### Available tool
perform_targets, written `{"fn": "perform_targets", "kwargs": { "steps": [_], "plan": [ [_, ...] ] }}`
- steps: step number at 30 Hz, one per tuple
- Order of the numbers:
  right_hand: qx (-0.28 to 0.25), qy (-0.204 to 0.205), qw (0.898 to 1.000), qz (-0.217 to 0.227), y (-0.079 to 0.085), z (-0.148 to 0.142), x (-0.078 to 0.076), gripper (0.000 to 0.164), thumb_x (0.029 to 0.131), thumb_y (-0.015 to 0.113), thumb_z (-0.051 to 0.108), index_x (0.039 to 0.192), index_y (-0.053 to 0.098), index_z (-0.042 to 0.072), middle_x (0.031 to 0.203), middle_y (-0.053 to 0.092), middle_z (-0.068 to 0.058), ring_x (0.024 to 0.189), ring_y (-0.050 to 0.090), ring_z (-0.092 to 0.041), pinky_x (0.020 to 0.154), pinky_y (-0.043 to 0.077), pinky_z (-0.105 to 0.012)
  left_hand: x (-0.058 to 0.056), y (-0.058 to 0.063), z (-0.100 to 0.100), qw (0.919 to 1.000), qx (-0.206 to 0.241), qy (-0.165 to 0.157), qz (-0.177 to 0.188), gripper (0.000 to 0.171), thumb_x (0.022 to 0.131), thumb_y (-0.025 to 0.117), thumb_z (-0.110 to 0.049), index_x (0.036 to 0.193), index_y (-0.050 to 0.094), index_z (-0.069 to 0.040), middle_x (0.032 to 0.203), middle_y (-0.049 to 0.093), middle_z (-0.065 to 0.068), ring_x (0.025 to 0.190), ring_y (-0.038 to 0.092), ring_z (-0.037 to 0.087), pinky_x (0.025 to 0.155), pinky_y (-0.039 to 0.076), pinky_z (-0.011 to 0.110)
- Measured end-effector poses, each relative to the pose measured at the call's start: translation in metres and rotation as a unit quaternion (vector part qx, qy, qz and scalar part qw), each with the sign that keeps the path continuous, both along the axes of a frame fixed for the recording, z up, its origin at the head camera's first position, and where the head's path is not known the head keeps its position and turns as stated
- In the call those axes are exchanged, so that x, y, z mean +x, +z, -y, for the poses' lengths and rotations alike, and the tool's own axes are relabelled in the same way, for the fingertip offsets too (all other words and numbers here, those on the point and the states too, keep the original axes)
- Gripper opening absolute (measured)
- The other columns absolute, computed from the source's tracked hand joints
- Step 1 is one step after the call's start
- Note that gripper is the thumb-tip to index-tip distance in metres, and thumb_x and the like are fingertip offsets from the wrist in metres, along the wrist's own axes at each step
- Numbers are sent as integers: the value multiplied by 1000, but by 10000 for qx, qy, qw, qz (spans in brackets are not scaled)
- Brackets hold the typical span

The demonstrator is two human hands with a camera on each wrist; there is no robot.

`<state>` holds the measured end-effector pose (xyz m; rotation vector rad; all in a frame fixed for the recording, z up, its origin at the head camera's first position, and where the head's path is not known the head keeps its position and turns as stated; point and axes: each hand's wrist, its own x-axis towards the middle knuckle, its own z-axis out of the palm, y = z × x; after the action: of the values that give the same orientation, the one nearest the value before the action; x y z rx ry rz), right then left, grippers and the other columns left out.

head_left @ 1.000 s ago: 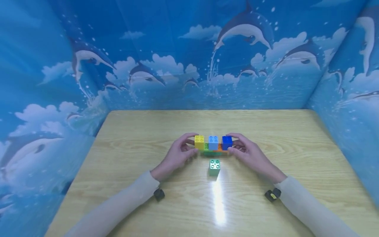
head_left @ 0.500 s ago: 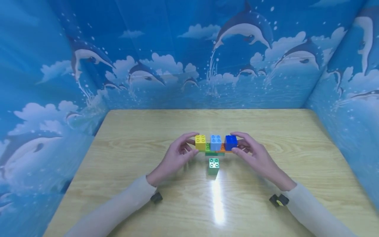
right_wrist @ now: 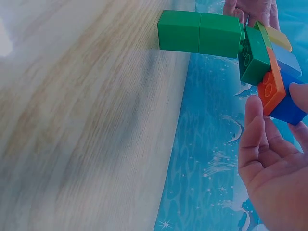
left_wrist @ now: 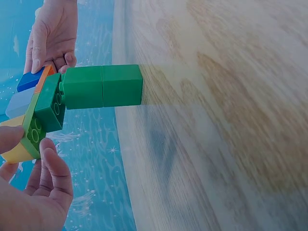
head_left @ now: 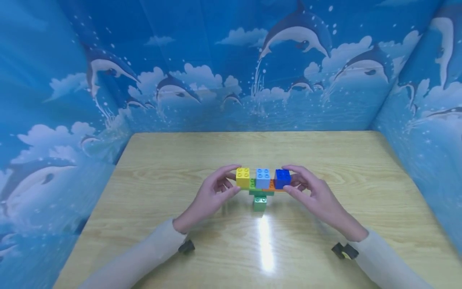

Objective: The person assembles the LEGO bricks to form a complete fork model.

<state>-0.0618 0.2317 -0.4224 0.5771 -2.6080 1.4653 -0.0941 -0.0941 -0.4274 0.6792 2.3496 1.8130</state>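
Note:
Both hands hold a toy brick assembly raised off the table. My left hand pinches its yellow brick at the left end, and my right hand pinches the dark blue brick at the right end. Between them sits a light blue brick. Underneath run a lime green plate and an orange plate, with a dark green brick below them. A stack of two green bricks stands upright on the table. Its top studs are close to the dark green brick; whether they touch I cannot tell.
The wooden table reaches back to a blue dolphin-print backdrop, which also rises along both sides. A bright light reflection lies on the tabletop in front of the stack.
Both hands have brought the assembly slightly right, then nearer to me, to the green stack. It now covers the back of the stack's top in the head view. The stack stays standing.

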Motion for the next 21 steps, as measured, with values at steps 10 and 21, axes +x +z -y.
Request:
{"fn": "perform_targets", "kwargs": {
  "steps": [10, 21],
  "plan": [
    [34, 89, 10000, 16, -1, 1, 2, 51, 106, 74, 11, 154, 58, 15, 115, 77, -2, 96, 71, -18, 76, 60, -29, 4, -3, 4, 10000, -25, -26, 20, 62, 99, 80, -4, 156, 59, -18, 126, 69, 4, 94, 68, 24, 77, 60, 34],
    [68, 172, 9998, -62, -5, -2, 4, 49, 106, 73, 9, 153, 59, 15, 112, 78, 0, 94, 71, -16, 74, 62, -32, 11, -5, 4, 10000, -12, 41, 29, 64, 96, 82, -3, 154, 60, -17, 126, 70, 4, 95, 69, 24, 77, 60, 29]
  ]
}}
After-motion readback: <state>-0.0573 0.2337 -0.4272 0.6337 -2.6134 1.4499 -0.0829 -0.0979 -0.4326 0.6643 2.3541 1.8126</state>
